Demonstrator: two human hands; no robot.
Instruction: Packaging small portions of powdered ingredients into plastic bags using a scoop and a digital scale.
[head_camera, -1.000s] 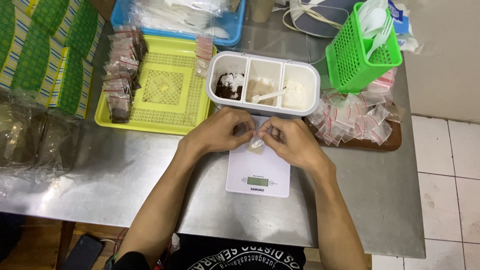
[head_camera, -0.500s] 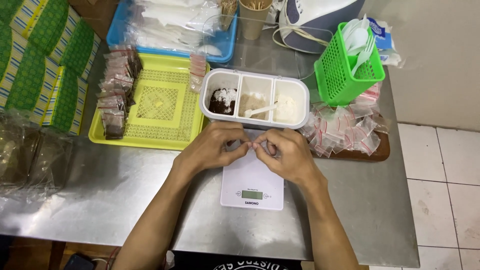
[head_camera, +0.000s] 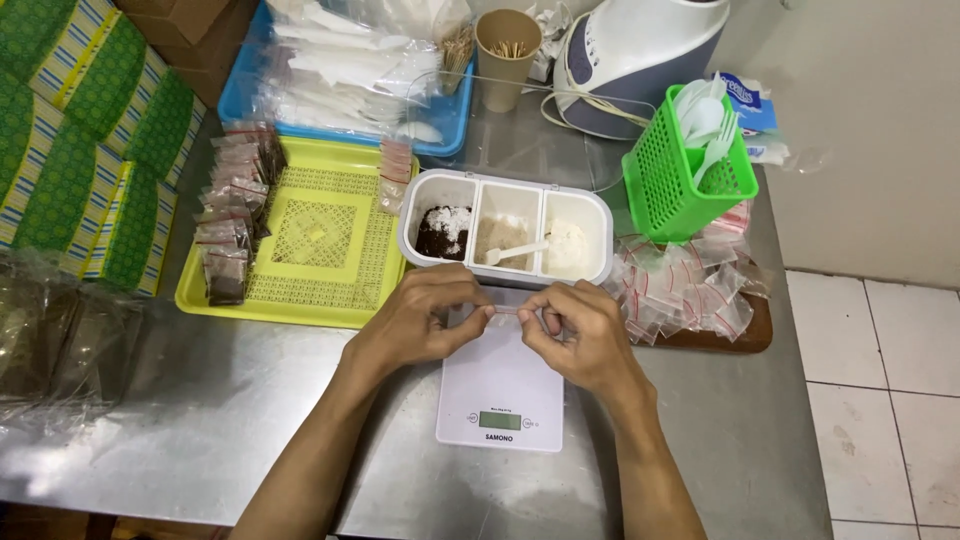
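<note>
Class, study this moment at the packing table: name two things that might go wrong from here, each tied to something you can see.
1. Both the left hand and right hand pinch a small clear bag above the white scale; a slip may spill onto it.
2. The open three-part container sits just beyond the knuckles, its white spoon pointing toward them; a nudge might flick powder out.

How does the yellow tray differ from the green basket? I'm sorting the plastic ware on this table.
The yellow tray is wide, flat and shallow; the green basket is small, tall and deep. The yellow tray carries small filled packets along its left edge, while the green basket holds white plastic spoons and forks standing up. The tray lies left of the hands, the basket to the right. Both are perforated plastic on the steel table.
</note>
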